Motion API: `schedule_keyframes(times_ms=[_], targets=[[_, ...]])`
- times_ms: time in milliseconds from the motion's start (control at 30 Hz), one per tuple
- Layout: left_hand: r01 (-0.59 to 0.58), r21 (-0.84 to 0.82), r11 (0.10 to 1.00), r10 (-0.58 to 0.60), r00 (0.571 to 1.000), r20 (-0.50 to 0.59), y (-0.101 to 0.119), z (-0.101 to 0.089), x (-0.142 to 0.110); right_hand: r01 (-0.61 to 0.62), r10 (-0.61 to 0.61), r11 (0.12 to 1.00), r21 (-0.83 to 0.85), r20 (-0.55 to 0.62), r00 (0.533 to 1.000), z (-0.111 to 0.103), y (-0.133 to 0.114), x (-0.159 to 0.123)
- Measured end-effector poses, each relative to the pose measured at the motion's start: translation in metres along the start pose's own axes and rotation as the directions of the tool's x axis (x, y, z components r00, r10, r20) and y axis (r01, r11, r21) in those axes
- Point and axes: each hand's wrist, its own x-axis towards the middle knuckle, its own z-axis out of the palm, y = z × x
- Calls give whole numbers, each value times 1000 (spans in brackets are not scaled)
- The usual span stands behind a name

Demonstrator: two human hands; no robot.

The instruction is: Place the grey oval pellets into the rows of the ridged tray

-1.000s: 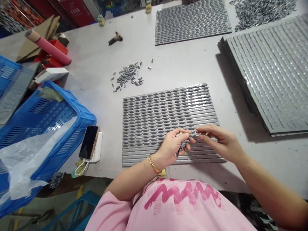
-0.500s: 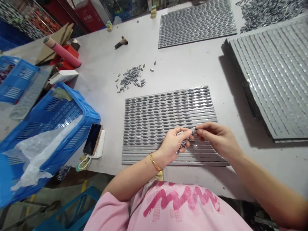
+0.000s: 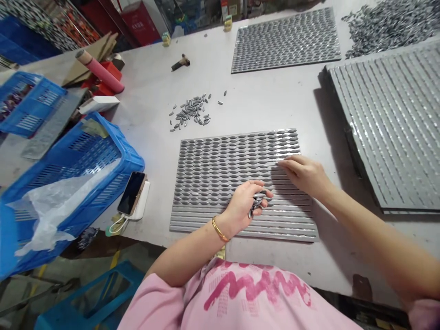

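Observation:
My left hand (image 3: 243,201) is cupped around several small grey spindle-shaped beads (image 3: 257,200), which show between its curled fingers. It hovers over the middle of a grey ridged board (image 3: 199,221). Rows of the same beads line the board's upper and left part, while bare grooves run along its lower edge and right side. My right hand (image 3: 304,173) is pinched at the board's right side, fingertips at the end of a bead row; whatever is between them is hidden. A loose pile of beads (image 3: 192,110) lies beyond the board.
A filled board (image 3: 285,39) lies at the back, beside a large bead heap (image 3: 392,25). Stacked ridged boards (image 3: 392,123) stand at right. On the left are a blue crate (image 3: 132,158) with plastic film, a phone (image 3: 131,193) and a pink roll (image 3: 103,73). A small dark tool (image 3: 180,63) lies farther back.
My right hand has moved away from the left hand's fingertips, up to the bead rows on the right. My left hand has opened slightly, showing more beads. The view has shifted a little.

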Motion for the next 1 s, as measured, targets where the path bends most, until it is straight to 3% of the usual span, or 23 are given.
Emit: schedule_keyframes(times_ms=[167, 367, 500, 600, 667, 800, 900, 1000], targets=[[30, -9, 1000, -29, 998, 52, -3, -3, 4, 182, -153, 953, -243, 132, 979, 11, 8, 14], [62, -58, 996, -58, 997, 54, 1, -4, 15, 221, -166, 924, -313, 193, 967, 6, 5, 15], [49, -61, 997, -46, 998, 48, 4, -1, 18, 108, -84, 980, -169, 147, 986, -1, -2, 18], [-18, -6, 1000, 18, 998, 60, 3, 0, 18, -79, 62, 983, 166, 106, 992, -12, -20, 18], [-47, 45, 998, 43, 996, 74, 1, 1, 18, -220, 130, 882, 417, 234, 963, -20, -36, 16], [-82, 161, 984, 68, 994, 91, -4, 3, 18, -530, 107, 558, 638, 578, 809, -29, -57, 15], [-62, 232, 971, 36, 993, 114, -6, 5, 19, -621, 71, 426, 657, 661, 747, -30, -60, 15], [-33, 262, 965, -8, 988, 154, -7, 6, 20, -637, 78, 394, 662, 667, 741, -30, -58, 11]])
